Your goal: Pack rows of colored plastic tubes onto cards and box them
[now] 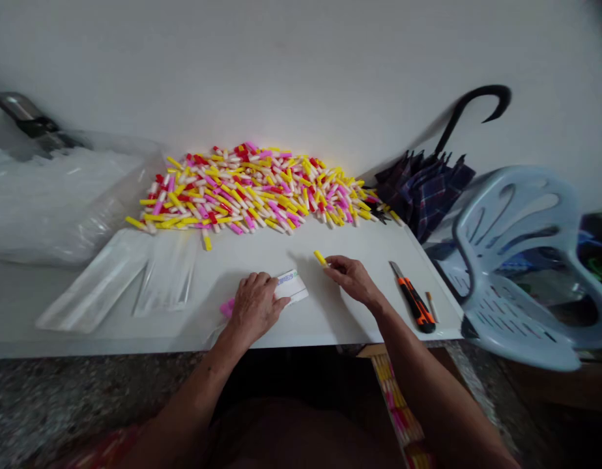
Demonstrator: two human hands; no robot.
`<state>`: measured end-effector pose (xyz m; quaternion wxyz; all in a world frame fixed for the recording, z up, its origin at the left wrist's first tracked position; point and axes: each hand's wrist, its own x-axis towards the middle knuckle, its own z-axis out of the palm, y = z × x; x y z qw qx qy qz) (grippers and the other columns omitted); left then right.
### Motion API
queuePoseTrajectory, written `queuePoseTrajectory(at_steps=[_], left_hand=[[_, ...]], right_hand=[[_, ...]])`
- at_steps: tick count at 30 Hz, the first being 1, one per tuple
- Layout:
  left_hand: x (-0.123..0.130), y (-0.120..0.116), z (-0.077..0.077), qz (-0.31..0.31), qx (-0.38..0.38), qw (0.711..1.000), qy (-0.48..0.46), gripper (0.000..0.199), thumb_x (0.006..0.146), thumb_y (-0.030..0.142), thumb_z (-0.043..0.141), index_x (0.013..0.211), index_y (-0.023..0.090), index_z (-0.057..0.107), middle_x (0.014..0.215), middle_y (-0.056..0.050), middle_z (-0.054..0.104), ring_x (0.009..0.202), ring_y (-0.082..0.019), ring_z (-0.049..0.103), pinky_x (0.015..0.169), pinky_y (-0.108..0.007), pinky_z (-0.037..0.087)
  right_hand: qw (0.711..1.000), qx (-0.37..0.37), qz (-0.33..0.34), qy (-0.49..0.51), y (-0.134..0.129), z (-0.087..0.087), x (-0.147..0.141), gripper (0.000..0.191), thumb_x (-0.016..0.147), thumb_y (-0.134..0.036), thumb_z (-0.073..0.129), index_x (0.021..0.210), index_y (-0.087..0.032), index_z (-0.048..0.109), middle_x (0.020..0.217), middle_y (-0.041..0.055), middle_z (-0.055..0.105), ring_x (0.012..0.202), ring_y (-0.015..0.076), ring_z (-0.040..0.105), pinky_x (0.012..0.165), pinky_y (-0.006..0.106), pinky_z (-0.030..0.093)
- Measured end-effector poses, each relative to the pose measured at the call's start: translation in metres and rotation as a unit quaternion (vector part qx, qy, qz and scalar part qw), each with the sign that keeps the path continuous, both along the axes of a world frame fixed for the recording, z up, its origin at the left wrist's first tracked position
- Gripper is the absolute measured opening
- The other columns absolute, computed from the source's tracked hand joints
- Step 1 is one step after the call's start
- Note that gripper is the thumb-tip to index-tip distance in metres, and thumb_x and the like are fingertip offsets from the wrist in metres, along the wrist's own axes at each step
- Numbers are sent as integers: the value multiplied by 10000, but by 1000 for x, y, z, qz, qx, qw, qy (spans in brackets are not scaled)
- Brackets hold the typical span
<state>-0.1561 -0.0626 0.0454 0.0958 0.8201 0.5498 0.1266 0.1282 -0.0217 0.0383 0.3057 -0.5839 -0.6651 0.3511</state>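
My right hand pinches a small yellow-and-white stick, like a capped tube, a little above the white table. To its left, my left hand is closed on the near end of a small white packet with printed lettering. Pink pieces show beside the left wrist, partly hidden, with clear plastic around them. Behind both hands lies a wide heap of similar sticks with yellow, red and pink ends. A single yellow-ended stick lies in front of the heap.
Clear plastic sleeves and a big clear bag are at left. An orange-and-black utility knife and another stick lie at right. A folded umbrella leans by a blue plastic chair. Below the table edge, a box holds sticks.
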Motion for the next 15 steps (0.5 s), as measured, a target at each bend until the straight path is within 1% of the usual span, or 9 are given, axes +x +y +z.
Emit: queuePoseTrajectory(at_steps=[4, 8, 11, 15], left_hand=[[8, 5, -4, -4, -5, 1000, 11, 227, 931, 405, 710, 1006, 193, 737, 1074, -119, 700, 1079, -336, 594, 912, -481, 440], [12, 10, -8, 3, -17, 1000, -18, 84, 913, 274, 691, 873, 204, 714, 1028, -93, 711, 1051, -307, 602, 913, -461, 437], [13, 12, -12, 4, -19, 998, -51, 94, 901, 196, 654, 809, 208, 671, 984, -73, 710, 1008, -278, 607, 905, -443, 439], [10, 12, -17, -14, -4, 996, -93, 120, 932, 194, 599, 822, 211, 642, 951, -62, 709, 966, -258, 602, 894, -434, 447]], right_hand=[[1000, 1, 14, -24, -19, 2, 2, 348, 930, -408, 636, 1135, -153, 757, 798, 25, 669, 696, 158, 557, 647, 284, 425], [997, -10, 67, -40, -25, 4, -2, 268, 950, -351, 612, 1064, -169, 772, 844, 37, 683, 733, 161, 557, 662, 277, 421], [995, -15, 92, -40, -27, 5, -5, 231, 953, -317, 611, 1028, -172, 774, 810, 21, 645, 723, 152, 535, 666, 273, 406], [993, -28, 107, -43, -29, 8, -7, 215, 964, -301, 600, 991, -176, 773, 763, 3, 604, 692, 144, 506, 654, 275, 379]])
